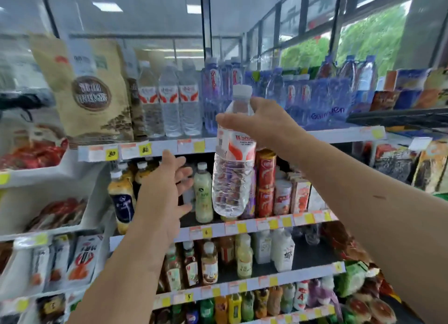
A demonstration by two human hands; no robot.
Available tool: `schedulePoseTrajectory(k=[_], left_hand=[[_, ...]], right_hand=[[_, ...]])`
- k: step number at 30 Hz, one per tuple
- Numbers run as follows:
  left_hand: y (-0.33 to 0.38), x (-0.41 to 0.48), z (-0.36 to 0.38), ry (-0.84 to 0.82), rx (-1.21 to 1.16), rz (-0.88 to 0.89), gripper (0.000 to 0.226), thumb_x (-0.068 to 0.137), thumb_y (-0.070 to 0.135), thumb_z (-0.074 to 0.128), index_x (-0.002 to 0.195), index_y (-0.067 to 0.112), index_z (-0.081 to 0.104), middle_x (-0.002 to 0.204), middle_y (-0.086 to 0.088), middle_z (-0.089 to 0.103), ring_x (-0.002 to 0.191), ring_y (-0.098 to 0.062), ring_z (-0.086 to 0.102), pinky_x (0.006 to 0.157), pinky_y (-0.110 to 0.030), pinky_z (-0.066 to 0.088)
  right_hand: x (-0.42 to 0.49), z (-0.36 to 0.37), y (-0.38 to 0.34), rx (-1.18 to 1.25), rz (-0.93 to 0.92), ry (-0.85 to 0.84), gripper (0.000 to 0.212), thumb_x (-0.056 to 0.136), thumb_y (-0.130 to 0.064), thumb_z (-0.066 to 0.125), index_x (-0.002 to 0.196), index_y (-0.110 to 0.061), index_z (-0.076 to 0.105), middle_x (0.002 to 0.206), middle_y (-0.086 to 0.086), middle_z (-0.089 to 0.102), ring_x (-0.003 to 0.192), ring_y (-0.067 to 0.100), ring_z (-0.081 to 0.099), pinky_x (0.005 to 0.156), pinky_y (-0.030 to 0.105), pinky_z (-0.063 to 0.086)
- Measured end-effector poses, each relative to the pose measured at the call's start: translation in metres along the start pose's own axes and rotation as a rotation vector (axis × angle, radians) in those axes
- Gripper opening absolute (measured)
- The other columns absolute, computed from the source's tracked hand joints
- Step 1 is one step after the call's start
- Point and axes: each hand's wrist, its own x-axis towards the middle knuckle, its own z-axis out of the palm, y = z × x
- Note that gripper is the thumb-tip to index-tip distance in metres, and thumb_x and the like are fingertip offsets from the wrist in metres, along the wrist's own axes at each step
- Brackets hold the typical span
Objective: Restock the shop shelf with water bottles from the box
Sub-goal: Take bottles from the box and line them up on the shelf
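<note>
**First inspector:** What do we record for the right hand (264, 122)?

**Second inspector:** We find it gripping the water bottle (231, 178) high up, at the shoulder just under the white cap. The thumb lies across the near side and the fingers curl round the far side. The grip is firm and closed on the bottle.

**First inspector:** And where does that bottle stand?

**Second inspector:** We note it is upright and in the air, resting on no shelf. It hangs in front of the top shelf edge (169, 149) with its price tags. The cap is level with the goods on the top shelf, and the base is level with the second shelf. It carries a red-and-white label.

**First inspector:** The left hand (164, 190)?

**Second inspector:** We see it raised, fingers straight and spread wide, holding nothing. It is near the lower body of the bottle, to its left, and apart from it. In our view a pale green drink (203, 197) on the second shelf shows between the two.

**First inspector:** What do we log on the top shelf?

**Second inspector:** There is a row of clear bottles (169, 105) with matching red-and-white labels, left of the held bottle. Blue-tinted bottles (213, 93) stand just beside them, then a wrapped blue pack (320, 103) further right. A brown paper bag (89, 91) stands at the left end.

**First inspector:** Behind the held bottle?

**Second inspector:** Red cans (265, 171) are stacked on the second shelf, just to its right.
</note>
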Motion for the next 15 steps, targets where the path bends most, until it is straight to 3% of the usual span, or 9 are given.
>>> schedulePoseTrajectory(k=[2,3,6,9,13,15], left_hand=[[0.017,0.007,0.008,-0.004,0.006,0.039,0.050,0.099,0.057,0.036,0.124,0.022,0.060,0.123,0.003,0.064,0.117,-0.021,0.057,0.101,-0.059,0.034],[0.026,0.011,0.012,-0.003,0.009,0.053,0.045,0.099,0.058,0.036,0.118,0.025,0.061,0.123,0.003,0.063,0.118,-0.021,0.056,0.101,-0.058,0.034],[0.050,0.025,0.019,0.018,0.010,0.100,0.041,0.099,0.058,0.037,0.108,0.026,0.063,0.120,0.003,0.064,0.115,-0.020,0.057,0.100,-0.057,0.037],[0.067,0.041,0.019,0.040,0.017,0.141,0.045,0.097,0.060,0.040,0.112,0.026,0.065,0.118,0.002,0.066,0.111,-0.018,0.060,0.098,-0.058,0.037],[0.083,0.064,0.004,0.066,0.039,0.181,0.043,0.097,0.061,0.040,0.109,0.028,0.064,0.119,0.002,0.066,0.112,-0.019,0.060,0.093,-0.056,0.037],[0.088,0.078,-0.011,0.062,0.029,0.178,0.043,0.096,0.061,0.040,0.109,0.029,0.064,0.119,0.003,0.066,0.113,-0.019,0.060,0.092,-0.056,0.037]], right_hand=[[0.018,-0.004,-0.009,-0.028,-0.036,0.016,0.084,0.060,-0.077,0.068,0.123,-0.023,0.062,0.118,-0.003,0.067,0.103,0.018,0.064,0.091,0.045,0.055],[0.026,-0.007,-0.013,-0.046,-0.053,0.017,0.086,0.062,-0.078,0.067,0.126,-0.021,0.060,0.119,-0.003,0.064,0.105,0.018,0.062,0.091,0.045,0.054],[0.050,-0.015,-0.023,-0.064,-0.105,0.022,0.079,0.075,-0.068,0.068,0.130,-0.012,0.056,0.116,0.002,0.058,0.102,0.018,0.054,0.094,0.041,0.050],[0.071,-0.015,-0.036,-0.053,-0.118,0.043,0.082,0.073,-0.070,0.069,0.134,-0.016,0.055,0.128,0.001,0.060,0.107,0.017,0.057,0.095,0.040,0.050],[0.103,0.002,-0.057,-0.120,-0.109,0.072,0.076,0.074,-0.070,0.067,0.127,-0.015,0.058,0.111,-0.001,0.061,0.093,0.017,0.055,0.085,0.034,0.049],[0.119,0.015,-0.070,-0.146,-0.109,0.091,0.073,0.074,-0.070,0.067,0.120,-0.013,0.061,0.109,0.004,0.065,0.090,0.019,0.059,0.089,0.037,0.051]])
